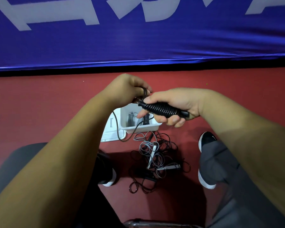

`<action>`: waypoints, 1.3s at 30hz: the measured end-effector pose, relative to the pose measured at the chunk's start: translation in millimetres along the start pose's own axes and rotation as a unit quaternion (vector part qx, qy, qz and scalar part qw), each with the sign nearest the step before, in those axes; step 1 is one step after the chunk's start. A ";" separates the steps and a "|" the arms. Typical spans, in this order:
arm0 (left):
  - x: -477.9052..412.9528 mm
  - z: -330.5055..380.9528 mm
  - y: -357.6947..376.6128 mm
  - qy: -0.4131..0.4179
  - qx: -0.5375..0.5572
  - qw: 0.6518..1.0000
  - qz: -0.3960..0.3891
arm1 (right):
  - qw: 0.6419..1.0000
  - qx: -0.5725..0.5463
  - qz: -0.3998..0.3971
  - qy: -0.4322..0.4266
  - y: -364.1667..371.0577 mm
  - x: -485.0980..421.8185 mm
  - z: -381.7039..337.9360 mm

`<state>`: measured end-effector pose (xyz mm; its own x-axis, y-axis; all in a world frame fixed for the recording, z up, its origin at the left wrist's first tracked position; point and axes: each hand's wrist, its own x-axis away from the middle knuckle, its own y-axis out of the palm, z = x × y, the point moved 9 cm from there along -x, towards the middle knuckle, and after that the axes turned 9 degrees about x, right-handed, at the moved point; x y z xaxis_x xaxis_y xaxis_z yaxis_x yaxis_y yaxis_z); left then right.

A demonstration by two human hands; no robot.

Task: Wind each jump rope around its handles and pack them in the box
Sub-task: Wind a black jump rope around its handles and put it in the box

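Red floor [39, 104]. I saw tangled loose ropes [156, 162] between the feet, with the white box [143, 129] just beyond. Right hand [176, 104] gripped the black wound rope [161, 110] above the box; left hand [127, 89] pinched its free end at the bundle's tip.

Red floor [39, 112] carries a white box [142, 129], its flat lid [110, 134] lying against its left side. Just in front sprawls a tangle of black and grey jump ropes [156, 162], white handles [153, 151] among them. A black shoe [207, 139] stands to the right of the heap, another [109, 179] to the left.
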<state>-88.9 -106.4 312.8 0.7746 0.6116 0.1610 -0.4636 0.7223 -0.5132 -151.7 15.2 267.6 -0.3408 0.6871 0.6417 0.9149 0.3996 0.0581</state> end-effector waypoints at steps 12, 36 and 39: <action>10.1 48.1 -8.6 0.188 -0.219 0.957 0.029 | 0.969 0.102 0.221 -0.040 -44.3 -7.6 -5.4; 8.5 -2.7 6.4 -0.069 -0.092 0.993 -0.021 | 0.928 -0.054 0.350 -0.115 -62.9 -5.7 -11.2; 6.3 -0.1 7.2 -0.041 0.039 0.998 0.008 | 0.915 -0.065 0.381 -0.114 -71.1 0.8 -13.0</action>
<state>-87.3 -97.4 310.1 0.7308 0.6452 0.2227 -0.5100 0.7330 -0.4500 -214.2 -20.4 273.9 0.3852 0.8503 0.3588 0.9184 -0.3148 -0.2399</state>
